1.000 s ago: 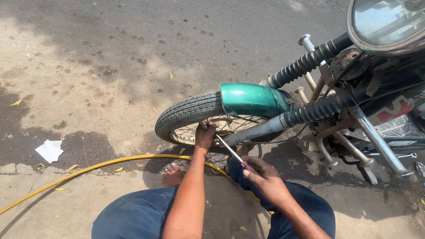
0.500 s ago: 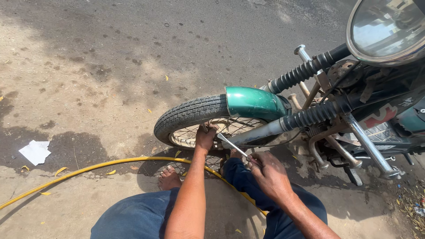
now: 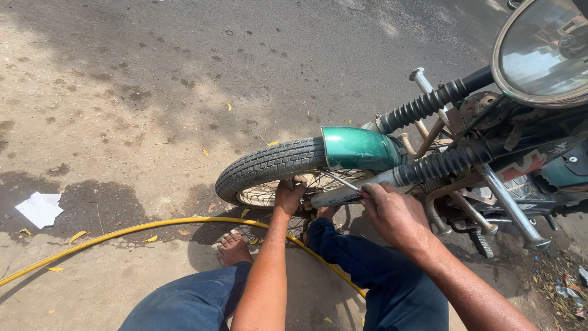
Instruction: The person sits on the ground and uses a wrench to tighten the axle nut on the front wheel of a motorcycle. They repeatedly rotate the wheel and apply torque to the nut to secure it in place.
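Front wheel, wheel still mounted: my left hand grips its rim, fingers curled; right hand pinches a thin metal tool at the fork leg.

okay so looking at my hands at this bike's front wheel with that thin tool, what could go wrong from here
The thin metal tool in your right hand points toward your left hand on the wheel rim; a slip could jab those fingers.

Your left fingers sit among the spokes; if the front wheel turns, they could get pinched.

The yellow hose runs right by your bare foot, so it might trip you when you stand.
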